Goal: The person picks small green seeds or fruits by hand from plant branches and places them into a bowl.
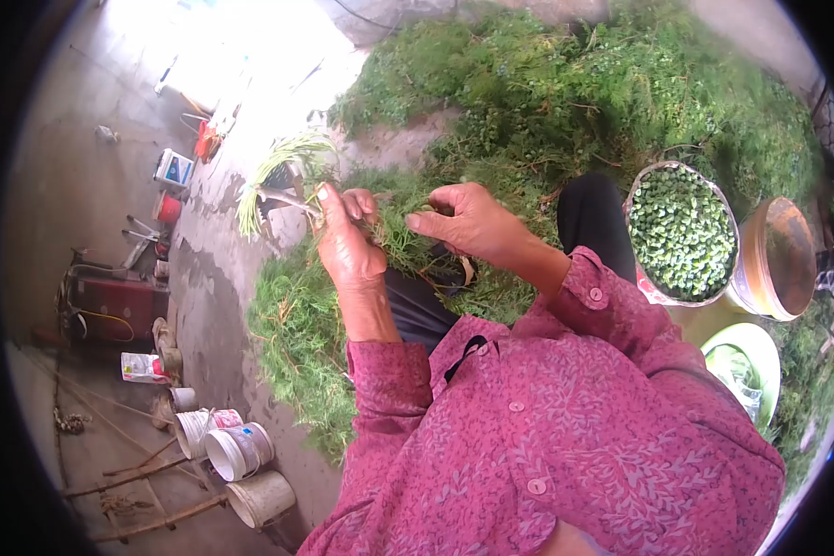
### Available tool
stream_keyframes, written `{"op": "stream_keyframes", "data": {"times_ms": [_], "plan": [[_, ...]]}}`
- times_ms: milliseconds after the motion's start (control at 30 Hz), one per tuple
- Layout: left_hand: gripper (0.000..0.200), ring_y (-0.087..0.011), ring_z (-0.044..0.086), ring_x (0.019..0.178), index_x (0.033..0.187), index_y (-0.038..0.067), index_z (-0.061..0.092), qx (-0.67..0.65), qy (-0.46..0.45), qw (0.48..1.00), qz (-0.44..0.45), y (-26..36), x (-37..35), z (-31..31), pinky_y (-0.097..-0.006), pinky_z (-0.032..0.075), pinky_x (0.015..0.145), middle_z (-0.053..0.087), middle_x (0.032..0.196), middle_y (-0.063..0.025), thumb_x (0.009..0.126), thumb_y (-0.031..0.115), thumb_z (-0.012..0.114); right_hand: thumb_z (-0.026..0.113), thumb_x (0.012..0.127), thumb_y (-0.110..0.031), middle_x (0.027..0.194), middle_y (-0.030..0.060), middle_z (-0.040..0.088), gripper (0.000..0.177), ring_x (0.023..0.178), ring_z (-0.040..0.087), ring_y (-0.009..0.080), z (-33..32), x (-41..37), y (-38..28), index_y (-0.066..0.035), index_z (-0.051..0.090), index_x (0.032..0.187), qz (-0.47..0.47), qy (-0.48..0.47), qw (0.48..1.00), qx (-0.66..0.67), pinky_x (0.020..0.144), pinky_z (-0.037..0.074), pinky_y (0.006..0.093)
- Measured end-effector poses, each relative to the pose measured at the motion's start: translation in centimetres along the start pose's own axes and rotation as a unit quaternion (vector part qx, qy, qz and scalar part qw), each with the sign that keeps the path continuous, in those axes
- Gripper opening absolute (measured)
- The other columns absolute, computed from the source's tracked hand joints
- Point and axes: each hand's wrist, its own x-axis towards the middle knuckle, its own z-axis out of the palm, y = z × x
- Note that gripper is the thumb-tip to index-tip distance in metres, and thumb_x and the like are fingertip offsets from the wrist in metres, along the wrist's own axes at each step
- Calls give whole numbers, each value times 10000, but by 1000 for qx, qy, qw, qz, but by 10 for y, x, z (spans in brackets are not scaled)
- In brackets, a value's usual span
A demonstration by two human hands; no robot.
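My left hand [349,246] is closed round a leafy evergreen branch [400,239], thumb pointing up along it. A woody stem [289,198] sticks out past that thumb, with pale green strands [283,171] at its far end. Over the branch's other end, my right hand [473,222] has its fingers curled in and its thumb close to them; what it pinches is hidden. Cut evergreen sprigs [296,334] lie under and beside my hands. To my right, a bucket [632,199] is filled with small green cones [681,232].
A big heap of evergreen branches [547,83] spreads ahead. An orange-brown bucket [788,259] and a pale green basin [769,366] stand at right. Along the left wall are white buckets [241,451], a wooden ladder [157,528] and a dark red machine [111,306].
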Motion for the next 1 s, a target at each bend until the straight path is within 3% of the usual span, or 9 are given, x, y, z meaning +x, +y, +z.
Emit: {"op": "stream_keyframes", "data": {"times_ms": [67, 133, 233, 300, 433, 567, 733, 833, 1000], "plan": [[406, -142, 406, 587, 609, 100, 368, 0, 11, 1000, 6, -2, 2, -5, -254, 312, 542, 423, 598, -38, 893, 376, 453, 604, 813, -297, 521, -50, 440, 271, 421, 389, 25, 2, 2, 2, -54, 528, 721, -46, -8, 997, -65, 385, 297, 195], [406, -142, 403, 577, 611, 99, 371, -2, 22, 1000, 12, -1, 6, -8, -252, 312, 543, 430, 601, -39, 894, 379, 450, 579, 828, -256, 524, -44, 454, 258, 419, 396, 29, 4, -5, -2, -62, 525, 667, 38, -30, 999, 21, 387, 305, 199], [412, -137, 408, 544, 611, 110, 366, -13, 89, 996, 19, 4, 7, -8, -250, 315, 505, 431, 596, -29, 895, 400, 434, 549, 849, -237, 524, -38, 465, 245, 419, 397, 30, 4, -14, 8, -62, 539, 678, 75, -97, 992, 27, 388, 308, 196], [421, -133, 407, 512, 609, 127, 354, -8, 91, 996, -25, 11, 5, -8, -255, 316, 455, 432, 593, -23, 892, 431, 417, 541, 851, -235, 524, -35, 474, 231, 424, 412, 39, 8, -22, 15, -60, 551, 700, 81, -126, 988, 40, 389, 318, 203], [426, -129, 398, 489, 604, 137, 351, 5, 143, 990, -12, 7, 13, -10, -260, 312, 425, 457, 591, -25, 896, 444, 393, 513, 865, -233, 526, -26, 483, 236, 431, 429, 48, 12, -35, 18, -56, 558, 716, 86, -180, 978, 60, 388, 326, 213], [416, -128, 407, 510, 601, 141, 354, -12, 136, 990, -31, 9, 12, -7, -267, 332, 470, 462, 588, -22, 900, 427, 400, 503, 872, -250, 531, -20, 486, 259, 432, 424, 49, 5, -41, 0, -49, 546, 714, 95, -110, 989, 40, 387, 318, 207], [413, -121, 426, 577, 591, 147, 351, -25, 133, 989, 54, 4, 20, -18, -281, 354, 592, 488, 609, -26, 893, 418, 428, 509, 871, -251, 559, -20, 508, 222, 452, 445, 36, -12, -56, -2, -48, 550, 790, 52, -144, 987, 51, 404, 338, 182], [376, -129, 457, 615, 636, 114, 351, 30, 169, 985, -1, 8, 15, -11, -274, 379, 624, 464, 610, -32, 901, 364, 441, 506, 875, -269, 566, -26, 514, 214, 467, 457, 20, -17, -56, -2, -64, 566, 864, 74, -108, 982, 139, 412, 344, 167], [374, -86, 404, 492, 607, 131, 392, 0, 134, 991, 16, 4, 8, -2, -210, 311, 441, 495, 589, -22, 873, 374, 494, 494, 883, -294, 588, -34, 521, 237, 454, 444, 3, -24, -42, 11, -74, 570, 923, 81, -90, 971, 208, 391, 317, 147]]}}
